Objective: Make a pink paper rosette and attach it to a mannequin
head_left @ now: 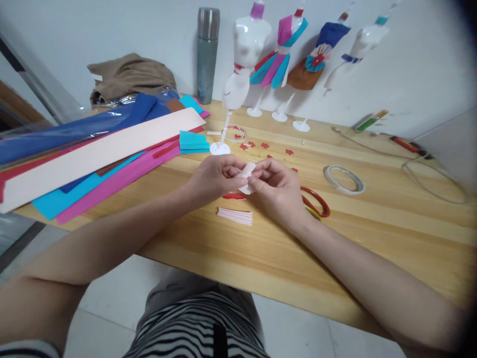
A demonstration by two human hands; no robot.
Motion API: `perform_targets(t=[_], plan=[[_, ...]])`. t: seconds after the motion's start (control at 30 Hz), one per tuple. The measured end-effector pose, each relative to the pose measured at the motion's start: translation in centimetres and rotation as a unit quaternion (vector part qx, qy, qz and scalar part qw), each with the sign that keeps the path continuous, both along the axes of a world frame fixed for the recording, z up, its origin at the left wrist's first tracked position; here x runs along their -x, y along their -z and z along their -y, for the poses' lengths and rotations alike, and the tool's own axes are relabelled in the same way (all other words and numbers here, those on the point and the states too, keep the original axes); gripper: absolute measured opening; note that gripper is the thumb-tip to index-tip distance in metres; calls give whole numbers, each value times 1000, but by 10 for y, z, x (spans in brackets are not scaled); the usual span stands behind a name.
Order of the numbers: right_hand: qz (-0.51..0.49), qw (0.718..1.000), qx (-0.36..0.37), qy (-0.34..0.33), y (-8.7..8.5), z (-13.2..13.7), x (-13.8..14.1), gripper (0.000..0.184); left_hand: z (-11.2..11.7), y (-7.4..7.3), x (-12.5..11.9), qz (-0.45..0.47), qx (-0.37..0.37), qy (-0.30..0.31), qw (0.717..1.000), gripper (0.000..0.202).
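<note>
Between my two hands is a small strip of pale pink paper (247, 170), held above the wooden table. My left hand (219, 174) pinches its left side with thumb and fingers. On the other side, my right hand (276, 186) has its fingertips closed on the same strip. Just below them lie a folded, pleated pale pink paper piece (235, 216) and a red scrap (234, 196). Scissors with red and yellow handles (316, 201) rest beside my right wrist, partly hidden by it. Small red paper flowers (264, 145) are scattered beyond my hands.
Coloured paper sheets (108, 149) are piled at the left, near a folded brown cloth (130, 74). A white mannequin (238, 84) and several dressed ones stand at the wall beside a flask (207, 59). A tape roll (345, 180) and a cable (417, 171) lie at the right.
</note>
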State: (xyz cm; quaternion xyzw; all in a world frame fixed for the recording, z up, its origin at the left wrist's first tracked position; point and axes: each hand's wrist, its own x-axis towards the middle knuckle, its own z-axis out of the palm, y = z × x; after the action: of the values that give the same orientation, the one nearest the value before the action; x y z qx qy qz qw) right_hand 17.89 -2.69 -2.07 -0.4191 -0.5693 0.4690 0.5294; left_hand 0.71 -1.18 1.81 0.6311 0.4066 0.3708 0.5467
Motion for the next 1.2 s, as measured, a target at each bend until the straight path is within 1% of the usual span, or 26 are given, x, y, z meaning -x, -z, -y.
perform_targets(t=[0.1,0.17,0.23,0.3,0.37,0.43,0.53,0.6,0.7,0.97,1.1,1.2], plan=[[-21,1000,-14,17,0,-3,-1,24,-4,3,0,33,64,-38,997,13],[-33,999,-15,32,-1,-4,-2,23,-6,6,1,53,99,-45,993,11],[-32,999,-9,39,-3,-5,-1,23,-8,10,2,73,134,-25,988,10],[-19,999,-5,29,-4,-4,-1,21,-8,13,2,96,171,9,980,14],[-2,1000,-1,16,-5,-3,0,17,-9,16,2,113,196,33,974,13],[-6,1000,2,23,-6,-4,0,14,-10,17,2,123,204,17,971,9],[-44,997,9,66,-4,-10,-3,17,-13,16,4,127,209,-39,969,10],[-62,994,11,88,-4,-15,-7,18,-15,14,5,118,215,-61,967,8],[-55,993,8,109,-5,-22,-13,14,-18,10,7,105,218,-87,966,6],[-80,982,-14,172,-16,-29,-25,12,-25,4,13,138,210,-139,958,15],[-69,976,-53,202,-14,-35,-31,16,-30,2,15,134,213,-175,952,19],[-75,973,-55,210,-12,-40,-34,16,-32,2,15,125,225,-190,948,24]])
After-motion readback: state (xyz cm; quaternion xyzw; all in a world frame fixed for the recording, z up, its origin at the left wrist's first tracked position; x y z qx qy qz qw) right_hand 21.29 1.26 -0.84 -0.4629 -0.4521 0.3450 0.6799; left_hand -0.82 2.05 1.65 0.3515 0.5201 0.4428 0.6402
